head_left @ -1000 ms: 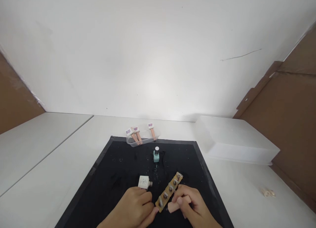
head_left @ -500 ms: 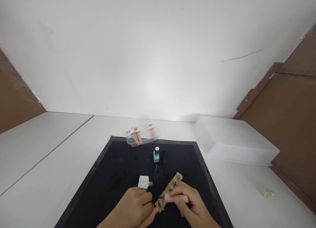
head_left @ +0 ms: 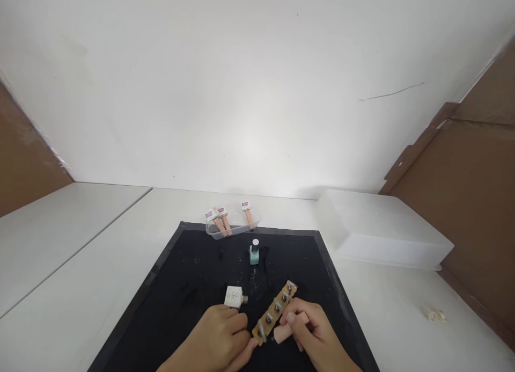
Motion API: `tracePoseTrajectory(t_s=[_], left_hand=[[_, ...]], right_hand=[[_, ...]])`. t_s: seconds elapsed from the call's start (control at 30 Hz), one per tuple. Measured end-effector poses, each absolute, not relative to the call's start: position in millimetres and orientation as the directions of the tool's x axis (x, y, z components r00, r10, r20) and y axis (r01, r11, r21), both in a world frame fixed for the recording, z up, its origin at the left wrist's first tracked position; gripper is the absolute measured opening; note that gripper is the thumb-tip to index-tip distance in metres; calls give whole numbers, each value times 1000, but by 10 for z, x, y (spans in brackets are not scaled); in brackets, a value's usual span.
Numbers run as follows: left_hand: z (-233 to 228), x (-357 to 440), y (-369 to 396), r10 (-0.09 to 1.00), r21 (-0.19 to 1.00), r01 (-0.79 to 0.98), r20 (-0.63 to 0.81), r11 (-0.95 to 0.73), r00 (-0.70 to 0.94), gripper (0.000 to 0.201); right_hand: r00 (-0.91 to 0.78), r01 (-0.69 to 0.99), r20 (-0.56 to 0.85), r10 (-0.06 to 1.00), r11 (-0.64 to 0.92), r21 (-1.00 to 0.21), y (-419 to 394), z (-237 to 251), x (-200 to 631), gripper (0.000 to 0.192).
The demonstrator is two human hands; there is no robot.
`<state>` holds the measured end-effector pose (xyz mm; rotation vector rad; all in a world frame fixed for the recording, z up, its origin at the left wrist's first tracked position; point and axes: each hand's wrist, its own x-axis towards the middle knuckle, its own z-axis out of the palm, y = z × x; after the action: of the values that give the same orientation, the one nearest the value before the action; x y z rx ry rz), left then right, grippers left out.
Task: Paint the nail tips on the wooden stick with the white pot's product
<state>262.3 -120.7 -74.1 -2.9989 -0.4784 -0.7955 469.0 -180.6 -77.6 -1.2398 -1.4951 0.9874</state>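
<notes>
Left hand [head_left: 223,332], fingers curled, touches the near end of a tan strip [head_left: 272,314] on a black mat [head_left: 193,275]; I cannot tell whether it grips the white bottle [head_left: 233,295]. Right hand [head_left: 309,329] has its fingers closed around a pink handle [head_left: 282,333]. Wide mat separates strip from far edge. The white bottle's print is too small to read

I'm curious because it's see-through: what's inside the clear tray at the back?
The clear tray holds three pink handles with white, purple-marked tops: two close together on the left, one on the right. Whatever lies directly beneath them is hidden.
</notes>
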Motion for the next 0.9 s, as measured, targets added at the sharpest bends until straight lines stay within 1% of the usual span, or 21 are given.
tracePoseTrajectory(t_s=[0.07, 0.17, 0.37, 0.53, 0.67, 0.77, 0.9], left_hand=[[-737, 2621, -1209, 293, 75, 294, 479, -953, 827, 31], [-733, 2620, -1209, 296, 75, 297, 473, -952, 830, 32], [-738, 2621, -1197, 303, 75, 304, 462, -950, 834, 33], [-739, 2621, -1206, 313, 80, 311, 449, -947, 837, 32], [-733, 2620, -1210, 308, 81, 305, 447, -949, 840, 31], [-735, 2616, -1200, 306, 77, 305, 448, -949, 840, 31], [-745, 2617, -1193, 304, 75, 304, 452, -950, 838, 31]], right_hand=[[-50, 222, 138, 989, 145, -964, -1811, -780, 4689, 50], [-30, 214, 129, 991, 132, -968, -1809, -785, 4690, 47], [-81, 259, 143, 986, 159, -953, -1808, -753, 4689, 49], [-39, 250, 132, 990, 138, -958, -1815, -743, 4691, 48], [-78, 260, 119, 990, 136, -956, -1796, -762, 4689, 47], [-80, 233, 89, 993, 106, -967, -1798, -788, 4684, 51], [-41, 160, 53, 998, 59, -985, -1816, -820, 4690, 53]])
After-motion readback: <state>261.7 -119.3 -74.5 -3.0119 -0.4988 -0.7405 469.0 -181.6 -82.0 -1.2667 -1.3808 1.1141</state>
